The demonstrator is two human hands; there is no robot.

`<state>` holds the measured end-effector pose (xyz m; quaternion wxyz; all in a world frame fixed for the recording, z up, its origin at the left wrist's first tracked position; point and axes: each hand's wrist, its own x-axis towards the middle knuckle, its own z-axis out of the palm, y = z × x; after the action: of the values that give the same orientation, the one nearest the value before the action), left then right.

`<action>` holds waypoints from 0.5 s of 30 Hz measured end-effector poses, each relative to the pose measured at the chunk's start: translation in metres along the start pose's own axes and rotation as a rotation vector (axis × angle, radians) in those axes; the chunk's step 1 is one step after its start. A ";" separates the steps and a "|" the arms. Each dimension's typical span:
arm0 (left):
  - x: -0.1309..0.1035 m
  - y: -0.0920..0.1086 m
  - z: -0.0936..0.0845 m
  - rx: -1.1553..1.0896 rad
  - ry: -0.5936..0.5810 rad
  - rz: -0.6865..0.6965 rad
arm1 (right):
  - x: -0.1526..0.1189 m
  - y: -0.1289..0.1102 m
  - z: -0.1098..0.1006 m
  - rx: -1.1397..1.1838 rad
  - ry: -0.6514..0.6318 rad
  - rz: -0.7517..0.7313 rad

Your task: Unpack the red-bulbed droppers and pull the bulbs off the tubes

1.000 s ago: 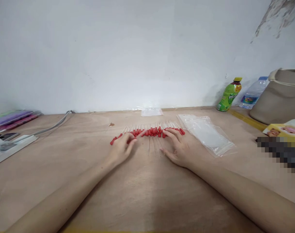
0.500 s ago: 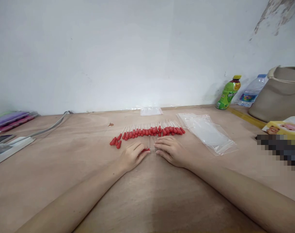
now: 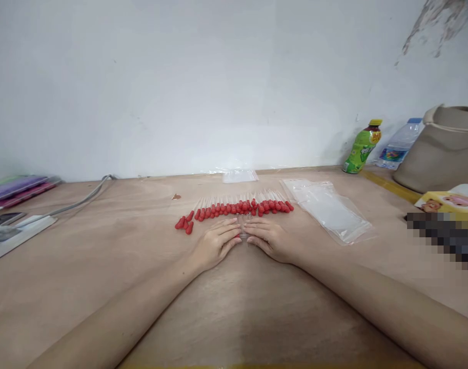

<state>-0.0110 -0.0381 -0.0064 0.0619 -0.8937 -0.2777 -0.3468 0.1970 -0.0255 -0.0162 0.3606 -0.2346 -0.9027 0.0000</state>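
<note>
Here on the table [image 3: 241, 318], both hands lie low, fingertips facing each other across a slim gap. The left hand [image 3: 220, 243] has its fingers pressed side by side, thumb beneath, pinching a dropper [image 3: 238, 236]; only a bit of its red bulb peeks out. Opposite, the right hand [image 3: 271, 241] keeps its fingers close together, thumb just below; whether it pinches a stem, I can't tell. Clear stems [image 3: 244, 230] show in the gap, partly covered by fingertips.

Just beyond the fingers runs the row [image 3: 228, 209] of droppers, red bulbs nearer, most stems pointing away! A small cluster [image 3: 185, 224] sits off beyond the left knuckles. Well left of the fingers lies a white strip [image 3: 37, 228], with a cable [image 3: 80, 201] trailing past it; far right is a yellow packet [image 3: 451, 202]. Clear bags [image 3: 336, 210] spread beyond the right fingers, to their right.

Farther out, straight ahead of the fingertips, a small bag [image 3: 240, 176] lies at the wall [image 3: 180, 87]. Far off to the right stand the bucket [image 3: 441, 148], a clear bottle [image 3: 397, 146] and a green bottle [image 3: 362, 148].
</note>
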 end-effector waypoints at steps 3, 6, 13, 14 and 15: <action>0.000 0.001 0.001 -0.021 -0.008 -0.004 | -0.001 0.002 0.003 0.013 -0.001 -0.012; -0.001 0.000 0.002 -0.014 -0.018 0.025 | -0.002 0.002 0.002 -0.024 0.011 -0.068; -0.002 0.001 -0.005 0.054 -0.052 0.155 | -0.002 -0.004 -0.006 -0.145 0.024 -0.212; -0.002 0.002 -0.006 0.056 -0.055 0.160 | -0.002 -0.004 -0.007 -0.154 0.024 -0.215; -0.002 0.002 -0.007 0.055 -0.060 0.160 | -0.003 -0.005 -0.007 -0.160 0.024 -0.216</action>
<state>-0.0151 -0.0432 -0.0028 0.1054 -0.9210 -0.2165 -0.3062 0.2010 -0.0319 -0.0119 0.3496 -0.1642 -0.9154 -0.1137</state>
